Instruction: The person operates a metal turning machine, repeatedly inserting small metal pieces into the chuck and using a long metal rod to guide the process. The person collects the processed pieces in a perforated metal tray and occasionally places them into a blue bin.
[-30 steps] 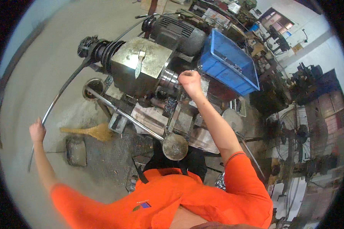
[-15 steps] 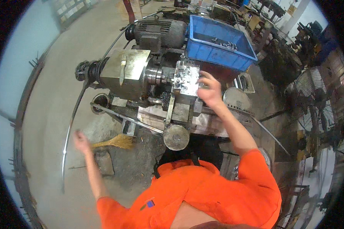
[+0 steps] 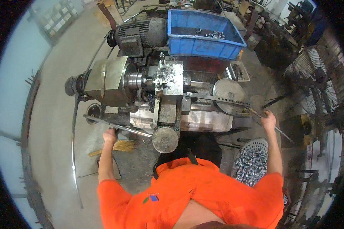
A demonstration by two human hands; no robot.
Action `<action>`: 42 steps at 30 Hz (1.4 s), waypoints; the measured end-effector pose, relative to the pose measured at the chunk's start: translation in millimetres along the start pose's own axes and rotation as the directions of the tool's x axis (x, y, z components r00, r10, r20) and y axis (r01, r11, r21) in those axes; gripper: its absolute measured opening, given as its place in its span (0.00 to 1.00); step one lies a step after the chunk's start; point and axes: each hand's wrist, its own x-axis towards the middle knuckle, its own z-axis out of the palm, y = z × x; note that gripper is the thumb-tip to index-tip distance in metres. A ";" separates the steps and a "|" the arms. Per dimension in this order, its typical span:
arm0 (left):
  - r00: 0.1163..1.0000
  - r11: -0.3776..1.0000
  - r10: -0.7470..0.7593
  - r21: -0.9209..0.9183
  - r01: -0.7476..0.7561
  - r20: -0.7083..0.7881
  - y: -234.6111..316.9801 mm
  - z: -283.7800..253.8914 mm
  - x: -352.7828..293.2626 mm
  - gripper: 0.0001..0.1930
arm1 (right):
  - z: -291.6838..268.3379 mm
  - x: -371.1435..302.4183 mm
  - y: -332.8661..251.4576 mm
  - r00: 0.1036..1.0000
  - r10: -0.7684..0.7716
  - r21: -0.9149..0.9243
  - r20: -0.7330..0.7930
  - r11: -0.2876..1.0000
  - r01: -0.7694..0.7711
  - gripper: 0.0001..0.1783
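My right hand is closed round a thin metal lever rod at the right. The rod slants down from the end of a flat bar with holes. My left hand is curled just below another shiny lever rod; whether it holds something small is hidden. Between my arms stands a lathe-like machine, with a steel spindle chuck facing a bright metal tool block. A round metal disc sits at the front of its slide.
A blue bin with small metal parts stands behind the machine, beside a dirty motor. Several metal parts fill a perforated basket at lower right. A straw broom lies on the floor at left. A fan stands far right.
My right hand has left the tool block and moved right and nearer, onto the lever rod. My left hand has moved right, toward the other rod. The whole view has shifted.
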 end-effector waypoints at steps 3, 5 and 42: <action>0.996 0.952 -0.080 -0.299 0.067 -0.030 -11.9 -14.1 -20.3 0.16 | 6.6 -9.5 51.6 0.960 0.170 -0.282 0.223 0.954 -0.103 0.20; 0.995 0.805 -0.098 -0.585 0.095 0.027 -29.0 -22.1 -22.5 0.16 | 8.8 -17.8 74.1 0.931 0.261 -0.322 0.255 0.931 -0.173 0.17; 0.906 0.073 -0.391 -0.976 0.206 0.162 20.7 -94.1 -11.8 0.22 | -3.0 -163.5 15.4 0.897 0.319 -0.183 0.305 0.944 -0.274 0.36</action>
